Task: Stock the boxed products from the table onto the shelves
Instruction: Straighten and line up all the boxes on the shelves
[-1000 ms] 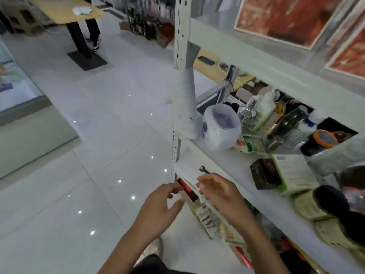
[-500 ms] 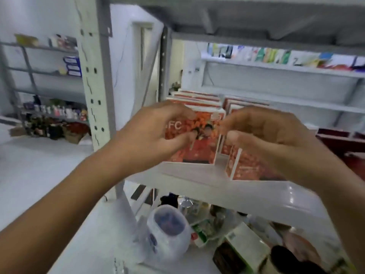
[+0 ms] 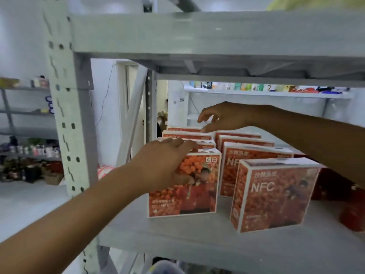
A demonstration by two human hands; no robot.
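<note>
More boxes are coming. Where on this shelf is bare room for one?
Bare: front strip of the grey metal shelf, before the two front orange cartons, and its left end by the perforated post. Crowded: carton rows behind.

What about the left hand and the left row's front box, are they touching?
Touching. Head view: the left hand lies over the front box, fingers on its top edge, thumb on its face.
</note>
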